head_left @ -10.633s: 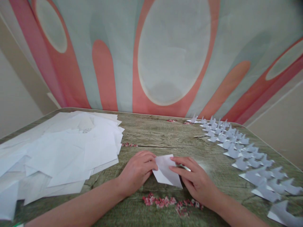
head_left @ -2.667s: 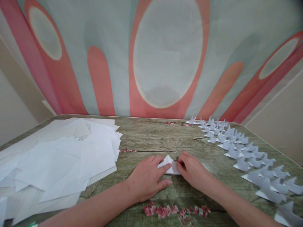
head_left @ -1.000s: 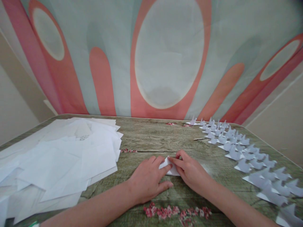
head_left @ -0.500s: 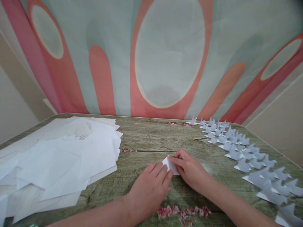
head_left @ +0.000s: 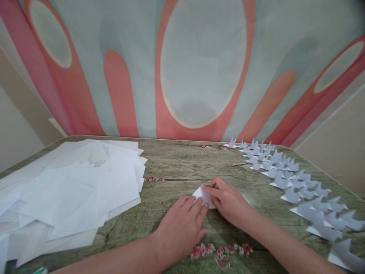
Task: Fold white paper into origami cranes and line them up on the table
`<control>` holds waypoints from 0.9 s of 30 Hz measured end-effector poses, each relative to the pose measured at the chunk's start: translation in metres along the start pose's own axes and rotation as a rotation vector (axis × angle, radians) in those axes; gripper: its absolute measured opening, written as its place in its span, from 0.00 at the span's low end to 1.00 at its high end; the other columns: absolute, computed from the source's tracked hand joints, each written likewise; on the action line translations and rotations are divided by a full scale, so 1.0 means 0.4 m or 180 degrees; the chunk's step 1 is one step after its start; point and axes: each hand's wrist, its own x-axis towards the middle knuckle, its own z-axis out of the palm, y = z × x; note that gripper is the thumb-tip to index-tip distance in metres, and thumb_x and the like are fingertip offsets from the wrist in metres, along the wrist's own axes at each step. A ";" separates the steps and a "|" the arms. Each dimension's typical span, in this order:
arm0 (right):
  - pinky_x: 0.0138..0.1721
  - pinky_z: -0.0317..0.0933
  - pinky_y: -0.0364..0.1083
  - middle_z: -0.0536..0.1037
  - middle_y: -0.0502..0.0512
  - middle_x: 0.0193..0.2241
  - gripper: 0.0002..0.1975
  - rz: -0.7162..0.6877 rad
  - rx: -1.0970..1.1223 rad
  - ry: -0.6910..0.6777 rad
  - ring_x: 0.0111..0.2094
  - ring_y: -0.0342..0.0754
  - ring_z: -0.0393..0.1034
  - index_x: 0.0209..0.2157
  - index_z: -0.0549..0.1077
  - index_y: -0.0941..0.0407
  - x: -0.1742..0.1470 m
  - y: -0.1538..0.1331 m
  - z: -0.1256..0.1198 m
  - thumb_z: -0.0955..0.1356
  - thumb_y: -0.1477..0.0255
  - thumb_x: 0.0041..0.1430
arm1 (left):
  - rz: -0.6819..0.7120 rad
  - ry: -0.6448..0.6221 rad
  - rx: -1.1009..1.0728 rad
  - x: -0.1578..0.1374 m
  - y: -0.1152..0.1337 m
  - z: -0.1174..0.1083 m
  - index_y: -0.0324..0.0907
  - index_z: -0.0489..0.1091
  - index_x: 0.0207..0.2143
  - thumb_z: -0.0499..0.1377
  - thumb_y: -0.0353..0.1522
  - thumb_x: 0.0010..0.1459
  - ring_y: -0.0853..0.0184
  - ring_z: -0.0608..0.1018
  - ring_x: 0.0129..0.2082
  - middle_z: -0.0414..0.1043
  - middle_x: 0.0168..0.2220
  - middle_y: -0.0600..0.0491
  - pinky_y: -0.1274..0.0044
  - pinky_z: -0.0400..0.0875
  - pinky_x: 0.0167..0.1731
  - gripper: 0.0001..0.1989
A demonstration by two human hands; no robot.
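A small piece of white paper [head_left: 199, 193], folded to a point at its top, lies on the table between both hands. My left hand [head_left: 182, 220] rests over its left part, palm down. The fingers are stretched out and press on the paper, and the thumb sticks out to the side. From the right, my right hand [head_left: 225, 196] pinches the paper near its tip and right edge with thumb and index finger. Much of the paper's lower part is hidden under the left fingers.
A broad pile of white paper sheets [head_left: 76, 194] covers the table's left side. Along the right stand rows of several folded paper birds [head_left: 281, 180]. The wood-patterned table [head_left: 176, 160] bears pink flower prints. A patterned backdrop [head_left: 202, 68] hangs behind.
My left thumb has moved out from the fingers, and the left hand has flattened a little. More of the paper's left side shows. The right hand keeps its pinch; the view has shifted slightly.
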 end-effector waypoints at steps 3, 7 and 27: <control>0.33 0.58 0.41 0.65 0.53 0.34 0.17 -0.0007 -0.0042 0.0026 0.31 0.43 0.63 0.46 0.71 0.50 0.000 0.001 0.001 0.60 0.77 0.58 | -0.0024 -0.0053 -0.0070 -0.001 -0.001 0.000 0.39 0.60 0.52 0.46 0.44 0.60 0.59 0.65 0.50 0.65 0.51 0.48 0.68 0.55 0.49 0.24; 0.34 0.58 0.42 0.65 0.53 0.35 0.17 0.0012 -0.0085 0.0011 0.31 0.43 0.63 0.45 0.71 0.50 -0.002 -0.003 -0.002 0.59 0.77 0.59 | -0.0051 -0.0129 -0.0173 0.002 -0.002 -0.009 0.40 0.60 0.52 0.47 0.44 0.60 0.59 0.65 0.49 0.64 0.51 0.48 0.67 0.56 0.48 0.23; 0.33 0.60 0.41 0.66 0.53 0.37 0.18 0.0057 -0.0181 0.0110 0.31 0.42 0.66 0.47 0.70 0.50 -0.003 -0.018 -0.010 0.59 0.78 0.58 | -0.0042 -0.0144 0.0030 0.012 -0.004 -0.027 0.41 0.62 0.51 0.47 0.41 0.61 0.58 0.66 0.49 0.66 0.49 0.47 0.64 0.54 0.48 0.20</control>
